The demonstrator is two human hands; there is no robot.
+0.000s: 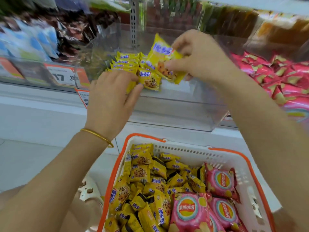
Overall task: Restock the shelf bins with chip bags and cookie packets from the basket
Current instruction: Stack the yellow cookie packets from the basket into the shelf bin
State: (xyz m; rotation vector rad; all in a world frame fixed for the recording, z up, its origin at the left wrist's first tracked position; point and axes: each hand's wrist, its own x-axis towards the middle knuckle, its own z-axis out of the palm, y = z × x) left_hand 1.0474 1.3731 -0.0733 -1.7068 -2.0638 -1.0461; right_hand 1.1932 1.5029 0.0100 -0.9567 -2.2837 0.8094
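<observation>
Both bare forearms reach up from the lower corners toward the middle of the frame. The left hand (113, 97), its back to the camera, pinches the lower cookie packet (150, 80) between thumb and curled fingers, and a gold bangle (98, 137) circles its wrist. The right hand (199, 59), higher and right of centre, grips the upper cookie packet (164, 59) between thumb and curled fingers. The hands are near each other but apart.

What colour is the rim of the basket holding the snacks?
Orange. The basket has an orange rim over white slotted walls, shown best in the head view.
</observation>
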